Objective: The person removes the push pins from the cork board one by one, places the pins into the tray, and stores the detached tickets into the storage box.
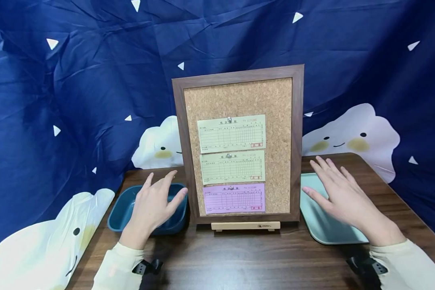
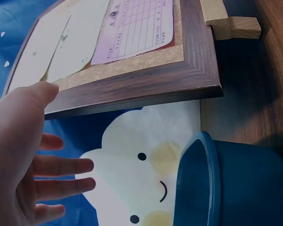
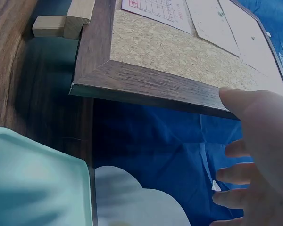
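A framed cork board [image 1: 279, 169] leans upright on a small wooden easel [image 1: 245, 226]. Pinned down its middle are two pale green receipt slips [image 1: 232, 139] and, lowest, a purple receipt slip [image 1: 234, 201], each with a pushpin [image 1: 229, 120] at its top. Over the dark teal bin [image 1: 117, 213], left of the board, my left hand [image 1: 150, 205] hovers with fingers spread, holding nothing. My right hand [image 1: 338, 193] is likewise spread and holds nothing, above the light mint tray [image 1: 324, 231] right of the board. The wrist views show each thumb near the frame's side edge; contact cannot be told.
Everything stands on a dark wooden table [image 1: 246, 262]. Close behind hangs a blue cloth [image 1: 105, 80] printed with white clouds and small triangles. The bin has raised walls; the tray is shallow. Black straps [image 1: 148, 266] circle both wrists.
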The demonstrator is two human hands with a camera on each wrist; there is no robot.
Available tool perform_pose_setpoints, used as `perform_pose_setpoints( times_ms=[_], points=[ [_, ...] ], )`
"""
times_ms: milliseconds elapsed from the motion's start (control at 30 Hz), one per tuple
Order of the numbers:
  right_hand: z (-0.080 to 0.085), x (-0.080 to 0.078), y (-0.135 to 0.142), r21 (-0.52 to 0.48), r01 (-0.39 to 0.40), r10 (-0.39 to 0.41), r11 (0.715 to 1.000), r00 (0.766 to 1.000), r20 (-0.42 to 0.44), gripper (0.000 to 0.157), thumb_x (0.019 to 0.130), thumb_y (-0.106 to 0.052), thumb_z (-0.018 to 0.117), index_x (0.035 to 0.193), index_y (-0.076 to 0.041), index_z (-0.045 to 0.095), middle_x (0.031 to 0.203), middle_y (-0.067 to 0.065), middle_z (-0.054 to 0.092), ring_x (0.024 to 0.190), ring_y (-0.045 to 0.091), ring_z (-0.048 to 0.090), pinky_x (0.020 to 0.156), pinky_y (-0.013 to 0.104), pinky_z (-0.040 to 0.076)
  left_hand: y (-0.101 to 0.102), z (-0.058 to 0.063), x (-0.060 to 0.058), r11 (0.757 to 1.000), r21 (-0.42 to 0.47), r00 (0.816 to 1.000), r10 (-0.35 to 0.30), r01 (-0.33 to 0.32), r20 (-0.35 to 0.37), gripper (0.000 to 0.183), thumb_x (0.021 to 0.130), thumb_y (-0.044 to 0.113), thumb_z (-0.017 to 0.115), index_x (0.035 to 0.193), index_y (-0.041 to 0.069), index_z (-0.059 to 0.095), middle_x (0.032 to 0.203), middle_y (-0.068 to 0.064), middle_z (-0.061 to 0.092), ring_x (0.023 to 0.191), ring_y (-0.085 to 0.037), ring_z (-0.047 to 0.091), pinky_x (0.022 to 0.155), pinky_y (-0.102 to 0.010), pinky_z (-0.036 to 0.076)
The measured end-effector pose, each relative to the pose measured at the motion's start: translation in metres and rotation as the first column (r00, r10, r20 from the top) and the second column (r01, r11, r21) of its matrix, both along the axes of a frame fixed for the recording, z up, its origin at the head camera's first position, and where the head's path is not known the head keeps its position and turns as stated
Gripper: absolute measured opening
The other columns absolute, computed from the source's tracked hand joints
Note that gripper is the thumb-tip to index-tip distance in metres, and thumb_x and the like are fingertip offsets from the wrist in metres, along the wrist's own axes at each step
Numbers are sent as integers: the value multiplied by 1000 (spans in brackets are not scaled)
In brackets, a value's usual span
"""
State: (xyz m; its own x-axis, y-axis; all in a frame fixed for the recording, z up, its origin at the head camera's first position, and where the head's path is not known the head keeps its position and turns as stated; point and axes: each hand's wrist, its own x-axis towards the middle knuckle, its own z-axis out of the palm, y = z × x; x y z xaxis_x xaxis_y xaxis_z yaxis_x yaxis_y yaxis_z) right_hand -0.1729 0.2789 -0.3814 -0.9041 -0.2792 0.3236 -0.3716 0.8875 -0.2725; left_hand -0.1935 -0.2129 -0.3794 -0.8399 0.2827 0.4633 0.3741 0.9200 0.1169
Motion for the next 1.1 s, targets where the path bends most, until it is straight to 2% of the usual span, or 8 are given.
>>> perform_pose_setpoints(
  times_ms=[100,200,300,367,500,767,967,1100],
  points=[
    [1,0,0,-30,-7,5,1000,999,-48,79,107,-40,67,164,4,36,170,32,34,157,55,31,132,68,14,0,0,0,1000,13,998,-7,8,-55,61,103,50,67,144,4,64,122,-16,80,114,-33,78,124,-60,42],
    [3,0,-1,-51,-1,-4,999,995,-96,72,105,-36,70,159,4,45,167,30,42,151,56,42,124,71,30,-1,1,0,999,35,996,-3,7,-94,56,102,47,69,138,5,68,119,-15,81,108,-35,78,114,-58,52],
    [5,0,-3,-75,12,-23,997,988,-151,63,102,-31,74,153,3,54,162,28,50,141,57,53,108,73,43,0,2,1,997,79,996,7,0,-90,54,102,47,69,136,6,70,121,-13,81,106,-38,78,98,-58,61],
    [6,1,-4,-93,19,-36,995,982,-185,57,101,-27,75,148,2,60,158,27,55,134,57,58,100,73,47,0,3,2,993,115,997,12,-4,-72,52,102,47,70,136,7,71,125,-13,79,109,-39,76,91,-59,62],
    [8,2,-7,-131,23,-55,991,968,-245,47,99,-20,76,140,1,66,150,26,63,126,54,65,95,71,51,0,5,3,984,179,999,-3,12,-47,50,102,44,70,138,8,70,134,-14,75,119,-38,73,95,-60,61],
    [9,0,-10,-204,1,-81,979,920,-384,35,94,-9,77,128,-1,74,131,22,75,114,47,71,91,58,50,0,8,1,963,260,994,-51,74,-94,45,101,38,74,136,9,71,141,-12,71,128,-34,69,99,-58,60],
    [12,-1,-12,-247,-25,-85,969,903,-421,34,91,-5,79,125,-3,77,117,21,80,105,43,74,89,47,46,2,12,3,915,383,992,-102,125,-78,43,101,32,75,138,13,70,145,-8,68,133,-32,67,105,-59,57],
    [15,-2,-13,-264,-36,-86,964,895,-438,32,90,-4,78,122,-4,78,114,18,81,98,39,74,85,38,46,3,14,2,898,414,988,-127,152,-87,42,101,30,76,138,12,70,145,-8,68,133,-32,66,108,-59,56]
  ],
)
